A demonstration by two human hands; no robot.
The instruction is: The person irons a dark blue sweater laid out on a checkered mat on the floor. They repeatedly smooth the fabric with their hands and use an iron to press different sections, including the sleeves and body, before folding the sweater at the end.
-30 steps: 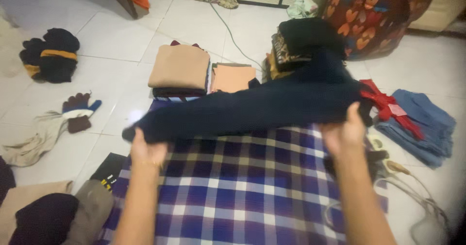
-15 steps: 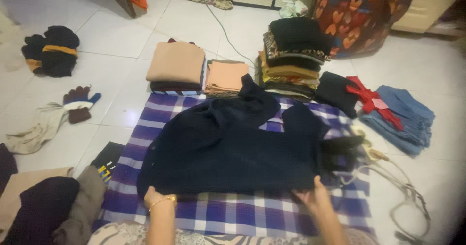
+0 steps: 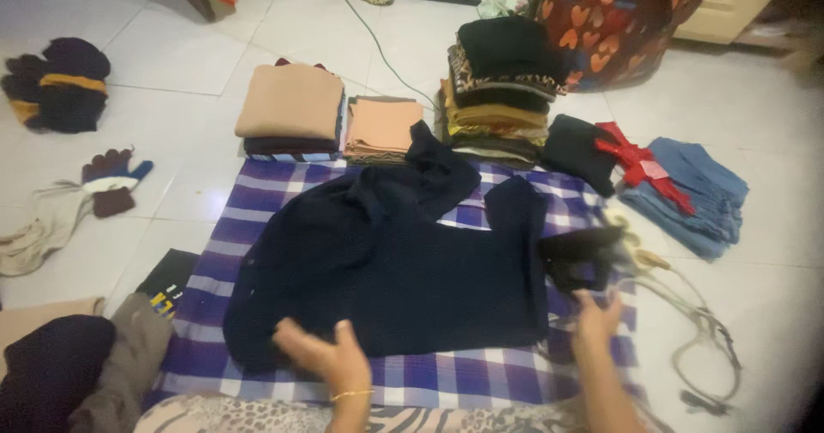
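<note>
Your left hand (image 3: 330, 356) hovers low over the near edge of the dark navy sweater (image 3: 403, 270), palm turned partly up and fingers (image 3: 296, 337) spread loosely, blurred and gripping nothing. Your right hand (image 3: 595, 320) sits just off the sweater's right edge, fingers open and pointing away from you, close to a small black cloth (image 3: 577, 257) beside the garment; you hold nothing there either. The sweater lies spread on a blue and white checked cloth (image 3: 446, 377) on the white tiled floor (image 3: 180, 64), its body fairly flat, one sleeve bunched up toward the far edge and the other lying along the right side. Just beyond the checked cloth stand three folded stacks: a tan-topped pile (image 3: 290, 107) on the left, a smaller peach pile (image 3: 382, 128) touching it, and a taller mixed pile (image 3: 498, 85) topped with black. Right of those lie a black folded piece (image 3: 573, 150), a red ribbon (image 3: 635, 165) and folded blue denim (image 3: 695, 194). Pale bag straps (image 3: 699, 321) trail on the floor by your right hand. Far left you have striped gloves (image 3: 112, 180), a black and orange bundle (image 3: 56, 85), and heaped brown and dark clothes (image 3: 77, 369) near your left side.
</note>
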